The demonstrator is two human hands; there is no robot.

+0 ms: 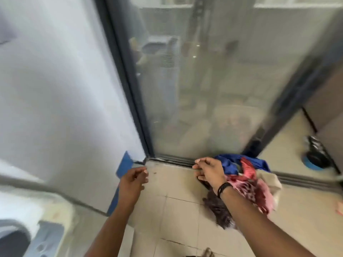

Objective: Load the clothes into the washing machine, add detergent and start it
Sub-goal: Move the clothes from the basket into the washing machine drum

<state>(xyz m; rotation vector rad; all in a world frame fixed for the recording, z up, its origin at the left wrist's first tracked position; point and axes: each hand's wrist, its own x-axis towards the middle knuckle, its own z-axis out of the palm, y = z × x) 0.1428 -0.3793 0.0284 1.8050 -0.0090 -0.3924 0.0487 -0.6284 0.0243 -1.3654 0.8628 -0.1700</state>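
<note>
Right hand [209,173] curled round bundle of clothes [246,184], held above tiled floor [176,210] just in front of glass door [204,89] track. Left hand [132,179] left of clothes, apart from them, fingers loosely curled, holding nothing. Washer [27,229] far left of door, bottom corner, blurred. Black band [223,188] on right wrist.

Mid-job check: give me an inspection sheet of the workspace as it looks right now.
Surface: beige tiled floor, cracked near the bottom.
Job's things: clothes, blue, red and brown, bundled by the door track; washer at lower left, blurred.
Clutter: dark round object on the floor at right.
Hands: left hand loosely curled, holding nothing; right hand gripping the clothes.
Cables: nothing seen.
Surroundings: white wall, glass door.
</note>
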